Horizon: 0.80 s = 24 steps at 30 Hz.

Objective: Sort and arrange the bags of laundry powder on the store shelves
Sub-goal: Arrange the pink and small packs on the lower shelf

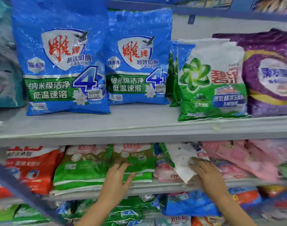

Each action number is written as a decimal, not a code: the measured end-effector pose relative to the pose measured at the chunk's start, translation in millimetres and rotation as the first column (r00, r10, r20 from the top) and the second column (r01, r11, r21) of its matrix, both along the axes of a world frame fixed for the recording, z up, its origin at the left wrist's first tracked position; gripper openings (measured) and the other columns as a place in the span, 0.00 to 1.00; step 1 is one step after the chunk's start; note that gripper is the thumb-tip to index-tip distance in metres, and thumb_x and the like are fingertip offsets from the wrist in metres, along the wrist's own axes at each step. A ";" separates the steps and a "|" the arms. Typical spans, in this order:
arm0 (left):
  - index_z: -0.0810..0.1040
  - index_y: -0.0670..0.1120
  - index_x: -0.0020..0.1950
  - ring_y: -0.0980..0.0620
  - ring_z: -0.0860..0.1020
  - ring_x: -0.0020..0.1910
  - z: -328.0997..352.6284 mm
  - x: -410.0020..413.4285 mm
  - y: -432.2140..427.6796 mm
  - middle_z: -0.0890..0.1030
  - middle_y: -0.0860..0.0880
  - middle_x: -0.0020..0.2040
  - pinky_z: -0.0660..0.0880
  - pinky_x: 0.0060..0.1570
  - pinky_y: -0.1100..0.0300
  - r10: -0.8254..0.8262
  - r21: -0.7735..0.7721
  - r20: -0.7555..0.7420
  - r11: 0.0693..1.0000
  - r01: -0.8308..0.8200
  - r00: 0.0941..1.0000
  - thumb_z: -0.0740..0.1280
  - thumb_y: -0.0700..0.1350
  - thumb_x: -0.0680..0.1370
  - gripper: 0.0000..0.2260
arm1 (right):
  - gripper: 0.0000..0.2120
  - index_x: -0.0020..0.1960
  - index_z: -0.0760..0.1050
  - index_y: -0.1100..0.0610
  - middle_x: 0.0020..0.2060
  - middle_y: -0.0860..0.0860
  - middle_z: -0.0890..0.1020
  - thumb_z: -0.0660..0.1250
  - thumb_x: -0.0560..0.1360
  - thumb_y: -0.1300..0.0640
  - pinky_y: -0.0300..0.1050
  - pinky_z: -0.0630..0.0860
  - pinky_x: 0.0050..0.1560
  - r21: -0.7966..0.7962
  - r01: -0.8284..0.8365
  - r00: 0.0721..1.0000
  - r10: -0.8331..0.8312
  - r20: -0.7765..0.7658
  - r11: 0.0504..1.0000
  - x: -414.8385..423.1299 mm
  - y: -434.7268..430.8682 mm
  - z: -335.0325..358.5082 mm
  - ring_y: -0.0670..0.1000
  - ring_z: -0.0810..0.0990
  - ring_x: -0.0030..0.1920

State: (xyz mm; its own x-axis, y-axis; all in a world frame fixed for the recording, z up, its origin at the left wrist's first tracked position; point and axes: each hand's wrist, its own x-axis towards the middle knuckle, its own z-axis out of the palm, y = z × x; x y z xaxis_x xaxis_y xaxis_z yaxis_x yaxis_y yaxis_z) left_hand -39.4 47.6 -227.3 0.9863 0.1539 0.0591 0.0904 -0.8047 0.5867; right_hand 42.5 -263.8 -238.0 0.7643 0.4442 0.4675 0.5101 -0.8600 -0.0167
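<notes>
On the middle shelf, my left hand (pixel 118 175) rests with spread, straight fingers on a green and white bag (pixel 134 159) of laundry powder. My right hand (pixel 206 172) lies flat against a tilted white bag (pixel 182 159) that leans between the green bags and the pink bags (pixel 234 154). Whether its thumb is under that bag is hidden. A second green bag (pixel 80 167) and a red bag (pixel 33 167) lie further left.
The upper shelf (pixel 139 126) holds two tall blue bags (pixel 61 62), a green and white bag (pixel 211 82) and a purple bag (pixel 270 70). Its front edge juts out above my hands. The lowest shelf holds blue, green and red bags (pixel 191 204). The picture is blurred.
</notes>
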 end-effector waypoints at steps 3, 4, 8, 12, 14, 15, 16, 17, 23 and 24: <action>0.71 0.47 0.70 0.48 0.67 0.70 2.0 7.6 -29.6 0.72 0.47 0.67 0.62 0.67 0.60 0.005 -0.020 -0.005 1.000 -0.006 1.000 0.63 0.53 0.79 0.20 | 0.14 0.39 0.84 0.57 0.44 0.53 0.85 0.80 0.56 0.67 0.42 0.80 0.34 0.147 -0.036 0.998 0.045 -0.053 0.988 10.0 5.6 18.9 0.52 0.85 0.39; 0.70 0.48 0.70 0.49 0.67 0.70 2.2 9.6 -36.9 0.72 0.48 0.67 0.61 0.66 0.62 -0.001 -0.022 -0.005 1.000 0.001 1.000 0.63 0.53 0.80 0.20 | 0.13 0.42 0.85 0.57 0.45 0.52 0.85 0.77 0.60 0.69 0.41 0.80 0.39 0.205 -0.045 0.995 0.062 -0.079 0.978 13.4 7.1 24.5 0.51 0.85 0.42; 0.65 0.50 0.73 0.53 0.63 0.72 3.9 18.2 -57.3 0.68 0.50 0.72 0.55 0.66 0.65 0.006 -0.008 -0.031 1.000 -0.006 1.000 0.62 0.54 0.80 0.23 | 0.16 0.53 0.83 0.56 0.49 0.49 0.85 0.69 0.70 0.71 0.39 0.72 0.55 0.381 -0.073 0.969 0.156 -0.191 0.922 19.4 9.6 49.1 0.49 0.84 0.48; 0.50 0.56 0.77 0.56 0.62 0.71 4.5 29.7 -74.1 0.62 0.55 0.74 0.54 0.67 0.66 -0.089 0.016 -0.025 0.996 0.090 0.996 0.68 0.59 0.73 0.39 | 0.11 0.47 0.84 0.57 0.40 0.47 0.86 0.67 0.69 0.65 0.33 0.75 0.43 0.434 -0.284 0.934 0.348 -0.074 0.855 9.0 11.8 87.1 0.44 0.83 0.39; 0.39 0.61 0.74 0.58 0.59 0.70 5.6 33.8 -81.3 0.56 0.60 0.72 0.53 0.71 0.62 -0.147 -0.060 -0.014 0.987 0.146 0.989 0.72 0.63 0.67 0.49 | 0.09 0.45 0.84 0.57 0.37 0.48 0.85 0.68 0.68 0.64 0.38 0.78 0.38 0.438 -0.365 0.898 0.435 -0.067 0.822 -0.1 11.0 101.9 0.44 0.82 0.37; 0.38 0.62 0.75 0.58 0.59 0.70 4.3 35.8 -83.1 0.55 0.60 0.73 0.55 0.73 0.60 -0.155 -0.097 0.020 0.983 0.157 0.988 0.74 0.63 0.65 0.52 | 0.07 0.44 0.84 0.58 0.36 0.48 0.85 0.68 0.69 0.64 0.41 0.78 0.35 0.425 -0.396 0.885 0.462 -0.058 0.814 -4.1 10.9 108.9 0.46 0.82 0.36; 0.41 0.61 0.76 0.58 0.60 0.70 2.4 37.5 -83.7 0.57 0.60 0.73 0.58 0.72 0.59 -0.145 -0.129 0.062 0.980 0.152 0.988 0.76 0.62 0.63 0.54 | 0.06 0.43 0.83 0.59 0.35 0.48 0.84 0.68 0.70 0.63 0.43 0.78 0.33 0.419 -0.420 0.875 0.482 -0.047 0.805 -7.3 10.8 116.2 0.47 0.82 0.35; 0.46 0.58 0.77 0.57 0.63 0.69 1.3 38.5 -83.9 0.60 0.59 0.73 0.62 0.70 0.60 -0.118 -0.164 0.104 0.977 0.134 0.988 0.78 0.60 0.62 0.54 | 0.07 0.43 0.83 0.59 0.34 0.48 0.83 0.66 0.73 0.61 0.44 0.77 0.32 0.432 -0.436 0.865 0.501 -0.041 0.789 -9.7 10.1 123.4 0.47 0.81 0.34; 0.80 0.53 0.50 0.59 0.83 0.41 23.6 40.4 -81.4 0.85 0.55 0.43 0.76 0.39 0.69 -0.096 -0.401 0.157 0.903 0.153 0.983 0.77 0.64 0.58 0.26 | 0.13 0.40 0.82 0.61 0.32 0.51 0.82 0.63 0.75 0.56 0.51 0.73 0.35 0.604 -0.333 0.895 0.445 -0.040 0.724 -17.9 11.1 165.6 0.50 0.78 0.32; 0.80 0.52 0.49 0.59 0.83 0.38 28.6 39.7 -80.8 0.85 0.53 0.41 0.76 0.36 0.71 -0.105 -0.447 0.153 0.880 0.164 0.983 0.78 0.62 0.60 0.23 | 0.12 0.39 0.82 0.61 0.31 0.50 0.82 0.63 0.75 0.57 0.51 0.72 0.35 0.612 -0.314 0.909 0.416 -0.026 0.726 -20.2 12.2 171.2 0.48 0.77 0.32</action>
